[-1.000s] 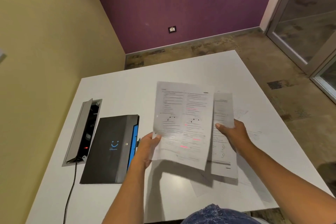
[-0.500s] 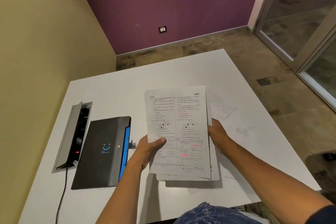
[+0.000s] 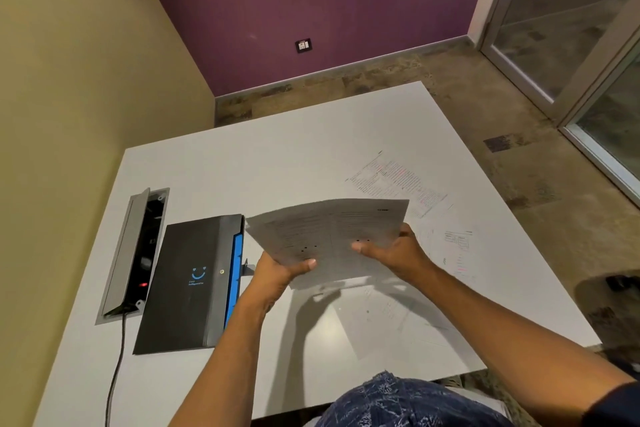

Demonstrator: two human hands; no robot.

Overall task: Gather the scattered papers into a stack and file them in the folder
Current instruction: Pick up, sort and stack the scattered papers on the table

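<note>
Both the left hand and the right hand pinched the thin stack of printed white papers above the white table, just right of the closed black folder.

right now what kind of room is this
Probably a small office or meeting room: a white table with a built-in power box, printed papers with a black folder, and a glass door.

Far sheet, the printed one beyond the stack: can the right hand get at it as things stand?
Probably yes, but not straight away. The right hand and left hand both grip the stack. The far sheet lies flat on the table, with nothing on it.
</note>
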